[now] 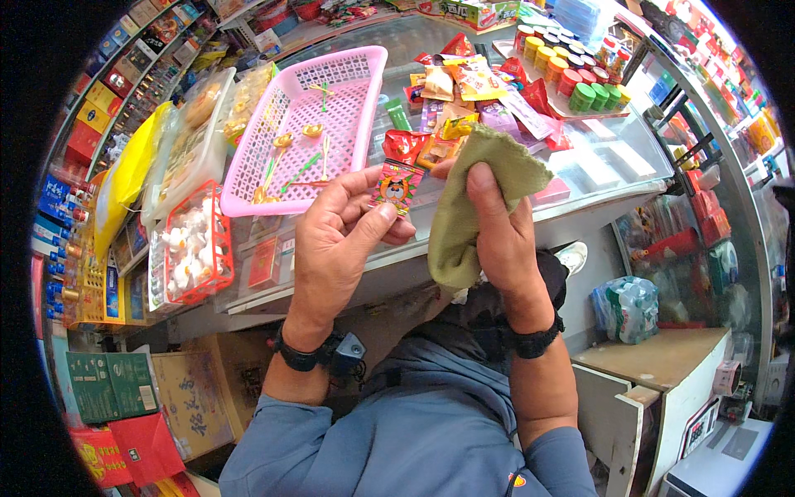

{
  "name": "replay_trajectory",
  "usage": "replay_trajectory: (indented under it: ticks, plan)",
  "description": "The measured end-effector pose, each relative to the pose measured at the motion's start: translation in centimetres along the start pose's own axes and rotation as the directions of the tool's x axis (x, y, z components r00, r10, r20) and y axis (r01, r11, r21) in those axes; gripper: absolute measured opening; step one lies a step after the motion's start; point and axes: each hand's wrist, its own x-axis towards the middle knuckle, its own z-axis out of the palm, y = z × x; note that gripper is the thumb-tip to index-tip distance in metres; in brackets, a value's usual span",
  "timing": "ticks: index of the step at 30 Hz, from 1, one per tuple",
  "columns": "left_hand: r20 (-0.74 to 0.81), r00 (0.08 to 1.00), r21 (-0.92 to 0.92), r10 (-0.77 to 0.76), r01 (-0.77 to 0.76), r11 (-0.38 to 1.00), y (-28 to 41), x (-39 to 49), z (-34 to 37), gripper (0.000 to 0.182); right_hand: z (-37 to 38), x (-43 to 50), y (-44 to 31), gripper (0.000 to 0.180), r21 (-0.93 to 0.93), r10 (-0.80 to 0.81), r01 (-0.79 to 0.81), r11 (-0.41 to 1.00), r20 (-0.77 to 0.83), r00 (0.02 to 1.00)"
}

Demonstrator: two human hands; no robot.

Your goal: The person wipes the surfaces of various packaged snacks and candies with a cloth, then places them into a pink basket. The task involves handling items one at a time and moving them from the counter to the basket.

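Between the thumb and fingers of my left hand (345, 233) is a small pink and red candy packet (397, 186) with a cartoon face. My right hand (506, 236) grips an olive-green cloth (456, 217), held up just to the packet's right. Both hands are above the front edge of a glass display counter (410, 245). Beyond my left hand lies a pink plastic basket (230, 192) with small gold-coloured ornaments (312, 130) and green and yellow plastic picks (301, 172). A pile of wrapped snacks (478, 81) lies on the glass behind the cloth.
Rows of small colour-lidded jars (582, 97) stand at the back right. A red basket of white wrapped items (227, 273) and plastic boxes (192, 143) are at the left. A wooden cabinet (652, 354) bearing wrapped bottles (627, 307) stands low at the right.
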Motion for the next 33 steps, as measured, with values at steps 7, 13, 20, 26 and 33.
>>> replay_trajectory:
  ticks: [7, 13, 20, 26, 33]
  plan:
    - [0.094, 0.995, -0.044, 0.039, -0.035, 0.998, -1.1, 0.6, 1.3, 0.033, -0.2, 0.5, 0.8, 0.035, -0.084, 0.008, 0.002, 0.996, 0.117, 0.993]
    - [0.166, 0.985, -0.042, 0.044, -0.037, 0.998, -2.2, 1.0, 1.1, 0.030, -0.1, 0.7, 1.6, 0.024, -0.223, 0.026, -0.025, 0.975, -0.001, 1.000]
    - [0.162, 0.986, -0.105, 0.032, -0.016, 0.994, -2.5, 1.2, 0.5, 0.031, 0.1, 0.7, 1.1, 0.025, -0.077, -0.025, 0.025, 0.997, 0.002, 1.000]
    - [0.185, 0.982, -0.078, -0.022, 0.037, 0.996, -2.4, 1.2, 0.4, 0.034, 0.5, 0.9, 1.7, 0.026, -0.175, 0.021, -0.029, 0.984, -0.043, 0.999]
    - [0.156, 0.987, -0.184, 0.035, -0.006, 0.983, -2.2, 1.1, 0.9, 0.034, 0.0, 0.6, 1.1, 0.029, 0.005, 0.000, 0.000, 1.000, -0.040, 0.999]
